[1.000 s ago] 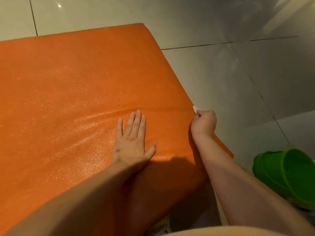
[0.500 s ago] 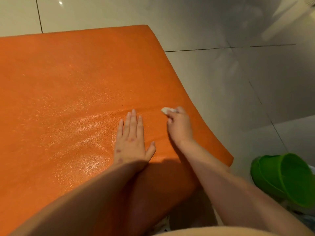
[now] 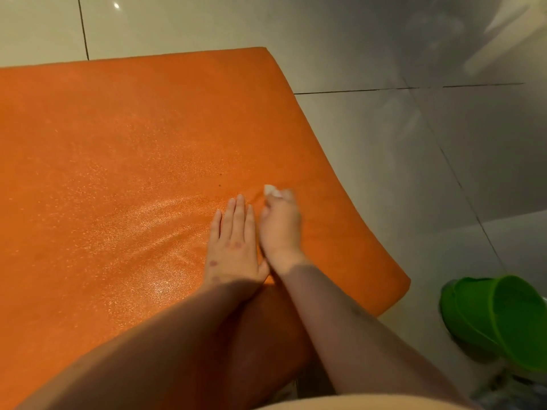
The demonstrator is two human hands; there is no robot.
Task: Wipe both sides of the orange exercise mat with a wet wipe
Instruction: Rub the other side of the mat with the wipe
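One face of the orange exercise mat [image 3: 118, 137] lies up on the floor [image 3: 384, 143], its middle glistening as if wiped. The left hand [image 3: 233, 244] presses flat; the right hand [image 3: 279, 229] pinches the wet wipe [image 3: 273, 191] toward the right edge. The underside likely remains.

One orange mat [image 3: 118, 143], one wipe [image 3: 270, 190], one green bucket [image 3: 503, 321], two hands: left [image 3: 233, 244], right [image 3: 279, 229].

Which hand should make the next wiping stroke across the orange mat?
Right. The right hand grips the wet wipe against the mat; the left hand lies flat on it, empty.
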